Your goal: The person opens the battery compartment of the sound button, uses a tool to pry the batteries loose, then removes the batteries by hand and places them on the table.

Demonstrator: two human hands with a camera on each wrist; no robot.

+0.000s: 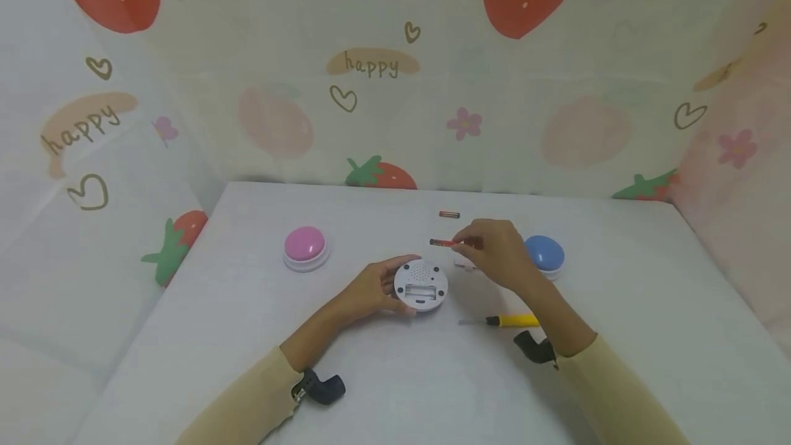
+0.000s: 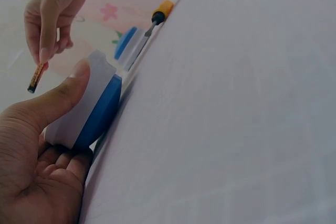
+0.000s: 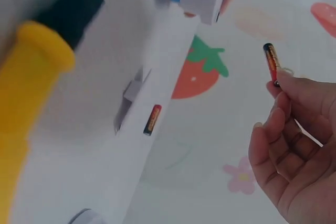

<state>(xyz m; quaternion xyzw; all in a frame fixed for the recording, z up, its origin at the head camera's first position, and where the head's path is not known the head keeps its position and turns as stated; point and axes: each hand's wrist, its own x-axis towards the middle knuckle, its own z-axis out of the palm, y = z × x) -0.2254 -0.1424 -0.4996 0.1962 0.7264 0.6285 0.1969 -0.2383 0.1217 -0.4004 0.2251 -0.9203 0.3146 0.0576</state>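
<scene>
My left hand [image 1: 369,290] grips a round push button [image 1: 422,273] by its edge. Its white underside faces up, with speaker holes and a bare battery slot [image 1: 421,292]; in the left wrist view its blue dome [image 2: 102,111] points down. My right hand [image 1: 494,253] pinches a small red and black battery [image 3: 271,61] by one end, above and to the right of the button. A second battery [image 1: 449,214] lies on the table farther back. Partly behind the right hand is a small white piece [image 1: 465,263], probably the battery cover.
A screwdriver [image 1: 516,321] with a yellow handle lies beneath the right forearm. One pink push button [image 1: 305,246] stands at the left, and another blue push button [image 1: 545,255] at the right behind the wrist. A printed cloth wall [image 1: 383,129] closes off the table's back.
</scene>
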